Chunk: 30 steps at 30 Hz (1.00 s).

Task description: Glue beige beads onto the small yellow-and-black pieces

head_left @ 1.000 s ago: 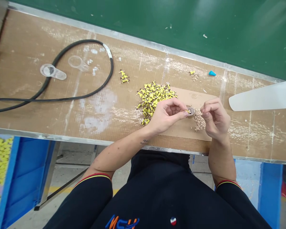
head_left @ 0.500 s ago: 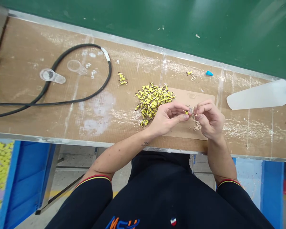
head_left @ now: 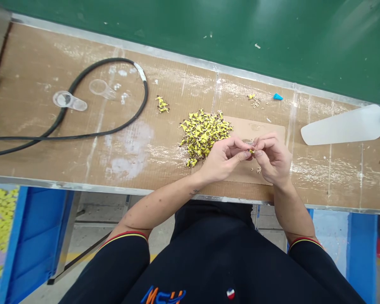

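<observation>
My left hand (head_left: 221,159) is closed in a pinch around a small yellow figure piece (head_left: 251,151) over the cardboard sheet (head_left: 267,128). Fingertips of my right hand (head_left: 272,158) meet it from the other side, also pinched; whatever is between them is hidden. A heap of small yellow and dark-brown figure pieces (head_left: 202,131) lies by my left hand. Beneath my right hand some tiny pale beige bits (head_left: 259,170) show on the sheet, the rest covered by the hand.
A white squeeze bottle (head_left: 342,125) lies at the right, its blue cap (head_left: 278,96) farther back. Small yellow groups (head_left: 162,104) sit apart from the heap. At left, a black cable (head_left: 114,60) loops around clear plastic scoops (head_left: 70,101). A blue crate (head_left: 34,236) stands below.
My right hand has moved slightly left, and its fingertips now meet the yellow piece. The pale bit seen at its fingertips is hidden now. My left hand has barely moved.
</observation>
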### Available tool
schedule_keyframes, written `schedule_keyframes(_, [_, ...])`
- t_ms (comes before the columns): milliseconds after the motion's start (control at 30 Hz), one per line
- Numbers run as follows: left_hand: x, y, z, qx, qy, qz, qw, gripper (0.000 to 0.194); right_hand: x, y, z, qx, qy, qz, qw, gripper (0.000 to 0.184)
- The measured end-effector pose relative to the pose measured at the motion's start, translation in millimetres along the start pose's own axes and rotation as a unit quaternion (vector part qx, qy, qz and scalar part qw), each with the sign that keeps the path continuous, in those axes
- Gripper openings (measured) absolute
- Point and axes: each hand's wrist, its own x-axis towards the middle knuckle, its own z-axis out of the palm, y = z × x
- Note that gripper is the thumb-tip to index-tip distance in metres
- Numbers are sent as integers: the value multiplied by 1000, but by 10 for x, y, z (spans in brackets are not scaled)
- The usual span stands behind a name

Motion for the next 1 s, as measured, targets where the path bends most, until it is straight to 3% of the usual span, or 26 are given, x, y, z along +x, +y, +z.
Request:
schedule_keyframes(367, [-2,-16,3,-5,9,1,1000,31,29,-47,12,-56,1,-2,998,4])
schedule_keyframes(533, [-25,-47,-2,88,28,82,992,27,36,-74,20,-85,-2,8,996,6])
schedule_keyframes(633, [-50,-47,-13,203,46,188,960,14,47,-106,43,-99,2,10,995,9])
schedule_keyframes(733, [-56,-38,-34,327,56,298,895,0,46,-127,76,-94,9,12,995,11])
schedule_keyframes(800, [-48,-39,-45,380,62,353,853,7,34,-128,96,-81,13,18,996,10])
schedule_keyframes(900, [-37,-55,-51,415,71,398,815,11,10,-115,122,-60,18,25,998,8])
schedule_keyframes(1000, [-37,-60,-49,431,77,415,798,10,-5,-103,148,-46,25,33,998,9])
